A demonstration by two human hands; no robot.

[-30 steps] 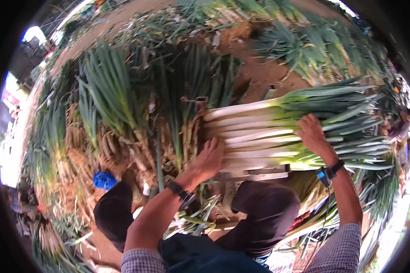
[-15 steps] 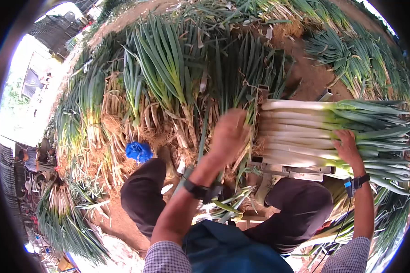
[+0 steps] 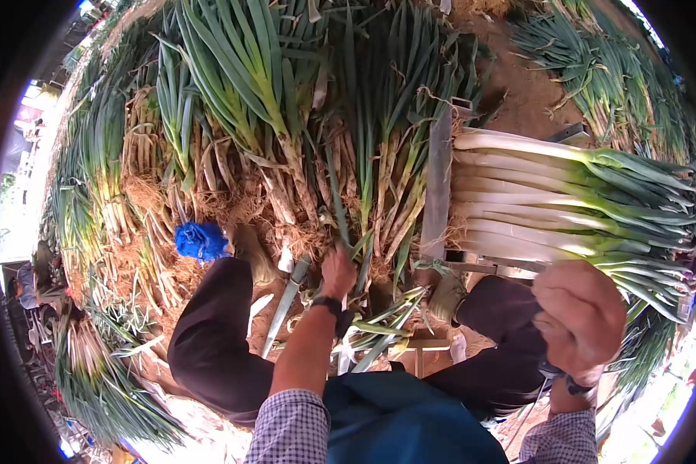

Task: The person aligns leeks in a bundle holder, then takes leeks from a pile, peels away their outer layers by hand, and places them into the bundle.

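My left hand (image 3: 339, 272) reaches down to the dirty root ends of the untrimmed leeks (image 3: 294, 182) standing in front of me. Its fingers look curled in, and what lies in them is hidden. Off to the right, my right hand (image 3: 580, 313) is raised close to the camera above my knee. Motion blurs it, and its fingers cannot be made out. Just beyond that hand lie cleaned leeks (image 3: 518, 197) side by side on a metal rack, white ends to the left and green leaves to the right. The rack's upright bar (image 3: 437, 185) stands at the white ends.
A blue crumpled bag (image 3: 201, 241) sits by my left knee. Cut leaves (image 3: 383, 329) litter the ground between my legs. More leeks (image 3: 611, 93) are heaped at the back right, and another bundle (image 3: 104, 371) lies at the lower left.
My right hand has lifted off the cleaned leeks and come back toward me. My left hand has moved down and left, away from the rack's end. The view has shifted slightly.
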